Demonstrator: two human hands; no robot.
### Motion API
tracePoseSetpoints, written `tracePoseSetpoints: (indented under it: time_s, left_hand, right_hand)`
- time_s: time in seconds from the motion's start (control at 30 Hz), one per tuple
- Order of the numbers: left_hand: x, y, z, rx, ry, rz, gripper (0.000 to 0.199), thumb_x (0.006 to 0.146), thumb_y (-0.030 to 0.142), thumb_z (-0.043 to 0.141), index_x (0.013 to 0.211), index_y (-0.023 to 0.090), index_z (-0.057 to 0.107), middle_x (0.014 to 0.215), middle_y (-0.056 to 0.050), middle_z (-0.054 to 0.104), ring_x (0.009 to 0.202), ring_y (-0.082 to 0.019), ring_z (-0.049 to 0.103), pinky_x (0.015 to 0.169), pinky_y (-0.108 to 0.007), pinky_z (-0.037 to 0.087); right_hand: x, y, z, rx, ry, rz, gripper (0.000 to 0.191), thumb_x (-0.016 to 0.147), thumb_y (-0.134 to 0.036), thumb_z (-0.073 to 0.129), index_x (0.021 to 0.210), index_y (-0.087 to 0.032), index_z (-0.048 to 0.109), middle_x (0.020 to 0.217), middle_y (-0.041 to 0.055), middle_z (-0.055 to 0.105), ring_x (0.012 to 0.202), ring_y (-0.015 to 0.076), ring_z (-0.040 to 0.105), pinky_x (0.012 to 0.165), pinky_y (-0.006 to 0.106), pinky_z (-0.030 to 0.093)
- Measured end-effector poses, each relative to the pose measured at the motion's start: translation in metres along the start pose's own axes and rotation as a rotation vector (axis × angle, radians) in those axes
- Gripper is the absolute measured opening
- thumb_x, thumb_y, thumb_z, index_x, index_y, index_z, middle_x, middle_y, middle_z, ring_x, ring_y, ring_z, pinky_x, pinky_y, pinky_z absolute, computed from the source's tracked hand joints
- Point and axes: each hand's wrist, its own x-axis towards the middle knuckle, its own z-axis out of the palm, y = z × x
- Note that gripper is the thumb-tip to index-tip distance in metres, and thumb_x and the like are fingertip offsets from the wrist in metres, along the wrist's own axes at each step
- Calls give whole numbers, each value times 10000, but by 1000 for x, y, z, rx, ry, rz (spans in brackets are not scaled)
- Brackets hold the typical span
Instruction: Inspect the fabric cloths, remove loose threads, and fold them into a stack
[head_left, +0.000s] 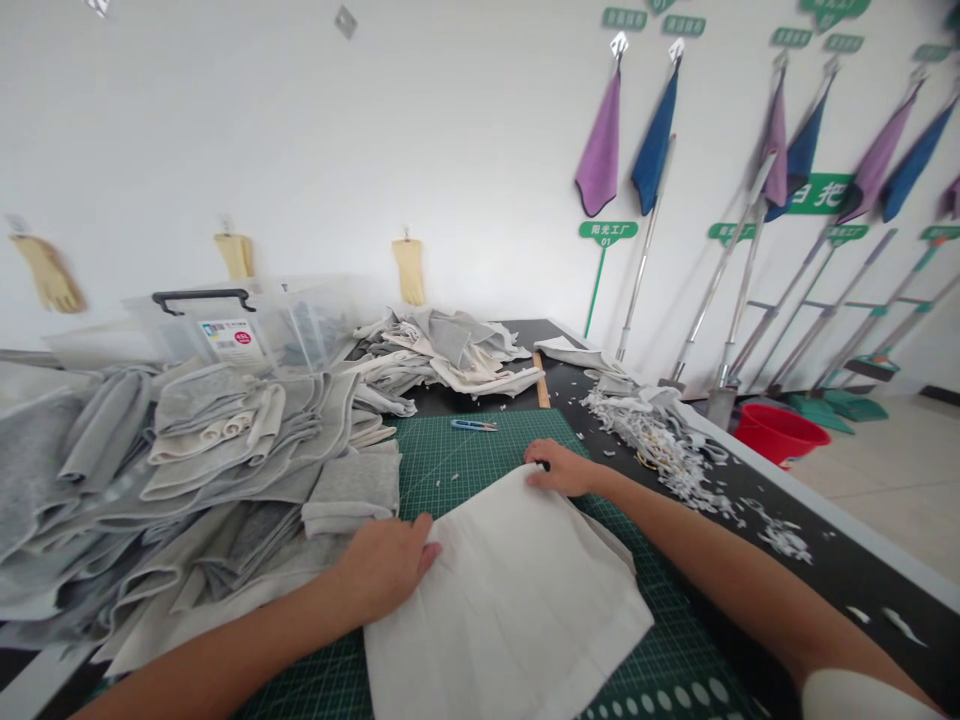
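A white cloth (510, 600) lies over the green cutting mat (435, 450), its upper edge slanting between my hands. My left hand (394, 565) pinches the cloth's upper left corner between thumb and fingers. At the upper right corner, my right hand (559, 468) grips the edge with its fingers closed; a small dark object shows by the fingertips, too small to name. Beyond the cloth, small blue thread snips (472, 426) rest on the mat, touched by neither hand. A greyish layer shows under the cloth's right side.
Grey and white cloths (247, 430) are heaped at left, before a clear plastic box (240, 325). More cloths (457, 350) lie at the back, near a wooden ruler (541, 380). White scraps (675, 455) cover the table's right part. A red bucket (780, 432) stands on the floor.
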Motion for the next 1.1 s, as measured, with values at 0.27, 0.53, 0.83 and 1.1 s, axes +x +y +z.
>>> tracePoseSetpoints:
  time_s: [0.27,0.53,0.83,1.1]
  left_hand:
    - [-2,1,1,-5,-4,-19,413,920,434,237,1033,180,542,828,-107,658,744,-289,632,642,-413,470]
    - [-14,10,0,92,-42,-27,416,918,273,243,1170,108,530,857,-181,645,736,-294,639,613,-407,478]
    - [-21,6,-6,-172,-95,-94,390,884,392,320,1056,127,550,865,-156,663,802,-307,636,693,-427,460]
    - [-17,13,-2,-1053,-101,-133,246,738,254,508,964,168,555,951,-42,649,856,-192,605,683,-263,472]
  right_hand:
    - [-5,-1,7,158,7,163,291,825,-403,467,962,-150,512,761,12,573,631,130,518,526,227,393]
    - [45,-16,12,82,44,126,174,728,-223,560,886,-151,550,892,64,575,807,182,512,725,299,398]
    - [68,-35,18,87,193,46,192,815,-223,465,991,-170,521,1023,83,580,933,200,530,850,339,395]
    - [65,-25,1,91,419,113,197,832,-252,423,999,-175,493,975,65,574,910,196,527,839,337,394]
